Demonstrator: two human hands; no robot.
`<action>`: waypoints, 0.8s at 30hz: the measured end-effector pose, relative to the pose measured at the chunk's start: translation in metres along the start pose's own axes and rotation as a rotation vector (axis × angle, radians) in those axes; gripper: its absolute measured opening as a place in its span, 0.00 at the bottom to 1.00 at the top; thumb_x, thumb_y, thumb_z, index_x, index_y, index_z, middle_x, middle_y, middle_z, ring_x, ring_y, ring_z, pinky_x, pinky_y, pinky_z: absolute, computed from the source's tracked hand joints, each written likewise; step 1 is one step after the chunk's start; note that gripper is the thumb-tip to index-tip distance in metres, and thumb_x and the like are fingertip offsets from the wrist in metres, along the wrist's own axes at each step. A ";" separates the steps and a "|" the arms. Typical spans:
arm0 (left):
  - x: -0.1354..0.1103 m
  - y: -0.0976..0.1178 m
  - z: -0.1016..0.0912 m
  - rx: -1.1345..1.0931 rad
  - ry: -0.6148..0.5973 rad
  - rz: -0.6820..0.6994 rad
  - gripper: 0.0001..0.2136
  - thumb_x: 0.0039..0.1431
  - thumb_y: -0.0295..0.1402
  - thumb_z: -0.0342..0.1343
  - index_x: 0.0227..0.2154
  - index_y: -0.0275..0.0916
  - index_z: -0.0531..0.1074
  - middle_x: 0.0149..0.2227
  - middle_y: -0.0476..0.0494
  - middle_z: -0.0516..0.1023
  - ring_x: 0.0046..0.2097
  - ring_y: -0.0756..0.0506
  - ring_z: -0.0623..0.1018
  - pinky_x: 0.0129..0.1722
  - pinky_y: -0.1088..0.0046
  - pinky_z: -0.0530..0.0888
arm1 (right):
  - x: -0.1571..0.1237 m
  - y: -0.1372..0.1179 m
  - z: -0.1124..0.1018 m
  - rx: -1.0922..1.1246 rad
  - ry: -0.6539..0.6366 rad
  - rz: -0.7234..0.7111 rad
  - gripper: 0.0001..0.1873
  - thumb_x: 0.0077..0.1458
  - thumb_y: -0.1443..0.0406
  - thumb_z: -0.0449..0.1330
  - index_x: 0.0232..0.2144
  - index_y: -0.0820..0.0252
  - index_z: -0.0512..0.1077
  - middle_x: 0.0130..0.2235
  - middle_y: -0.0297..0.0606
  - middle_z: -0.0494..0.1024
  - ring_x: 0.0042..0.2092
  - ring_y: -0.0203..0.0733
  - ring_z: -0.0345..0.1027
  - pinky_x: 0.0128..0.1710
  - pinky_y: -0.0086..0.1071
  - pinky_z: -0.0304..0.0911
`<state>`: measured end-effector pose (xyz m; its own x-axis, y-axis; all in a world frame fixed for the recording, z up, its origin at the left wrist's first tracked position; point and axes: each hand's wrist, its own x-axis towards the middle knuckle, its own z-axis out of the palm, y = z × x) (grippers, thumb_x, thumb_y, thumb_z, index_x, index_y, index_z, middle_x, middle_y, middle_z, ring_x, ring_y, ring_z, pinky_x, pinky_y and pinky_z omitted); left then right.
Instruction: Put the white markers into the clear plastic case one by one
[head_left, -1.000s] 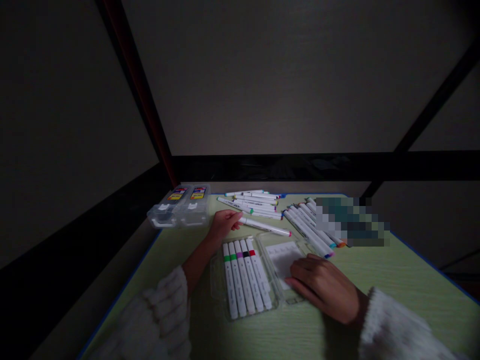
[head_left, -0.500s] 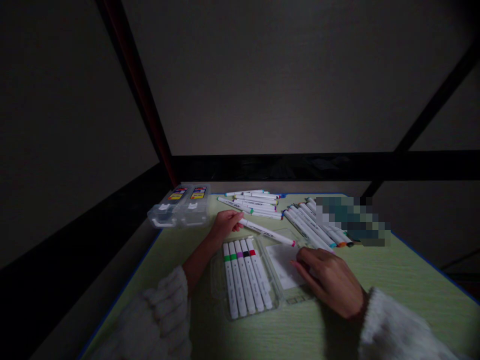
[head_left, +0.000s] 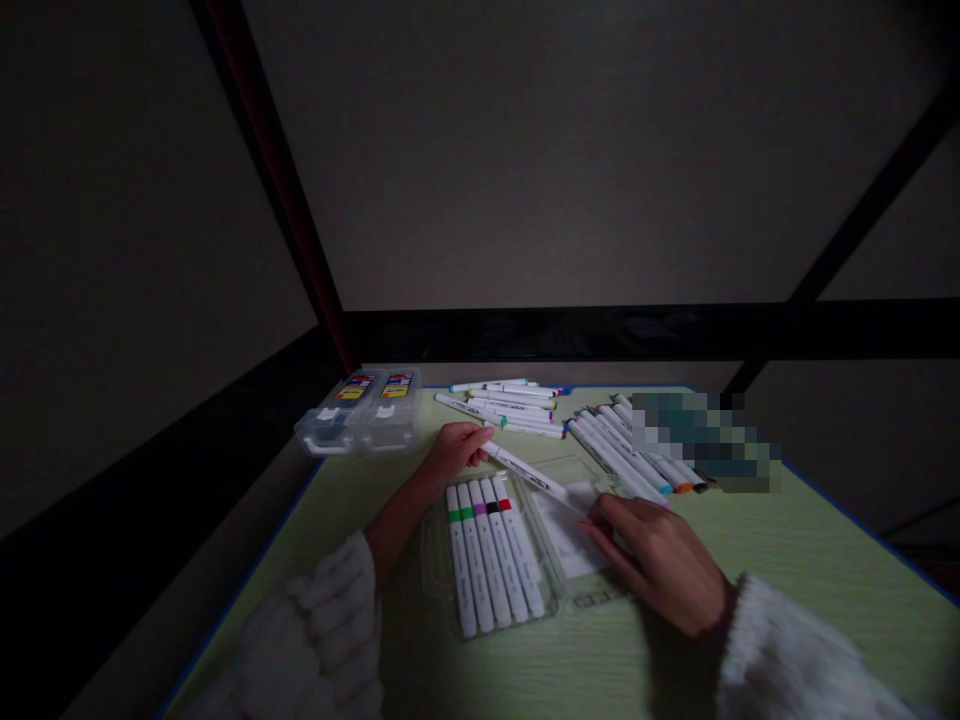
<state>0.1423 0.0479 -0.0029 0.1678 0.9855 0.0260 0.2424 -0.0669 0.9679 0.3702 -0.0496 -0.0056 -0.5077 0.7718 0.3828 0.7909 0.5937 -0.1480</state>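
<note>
A white marker (head_left: pixel 521 468) slants between my two hands, above the table. My left hand (head_left: pixel 454 452) pinches its upper left end. The fingertips of my right hand (head_left: pixel 660 562) are closed on the lower right end and hide its tip. Just below lies a clear plastic case (head_left: pixel 556 592) with several white markers (head_left: pixel 484 565) side by side in it, their bands green, purple, black and red. A white sheet (head_left: pixel 561 530) lies to the right of this case, partly under my right hand, on what looks like clear plastic.
Loose markers (head_left: pixel 517 405) lie in a group at the back of the table (head_left: pixel 360 620). More markers (head_left: pixel 626 455) lie at the right, beside a pixelated patch. Two clear cases with handles (head_left: pixel 386 430) sit at the back left edge.
The marker's lower right end has come into my right fingertips, which were apart from it before. My left hand keeps its grip and has shifted very slightly right.
</note>
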 end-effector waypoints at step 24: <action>-0.008 0.015 0.005 -0.214 -0.151 0.010 0.12 0.41 0.37 0.58 0.21 0.33 0.66 0.19 0.49 0.73 0.19 0.56 0.68 0.21 0.80 0.62 | 0.005 0.008 -0.004 0.479 0.357 0.397 0.13 0.52 0.56 0.51 0.28 0.60 0.63 0.29 0.39 0.72 0.24 0.35 0.65 0.18 0.26 0.60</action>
<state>0.1496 0.0382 0.0105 0.3141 0.9493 0.0138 0.0355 -0.0263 0.9990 0.3751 -0.0418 -0.0009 -0.0052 0.8774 0.4797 0.6141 0.3813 -0.6910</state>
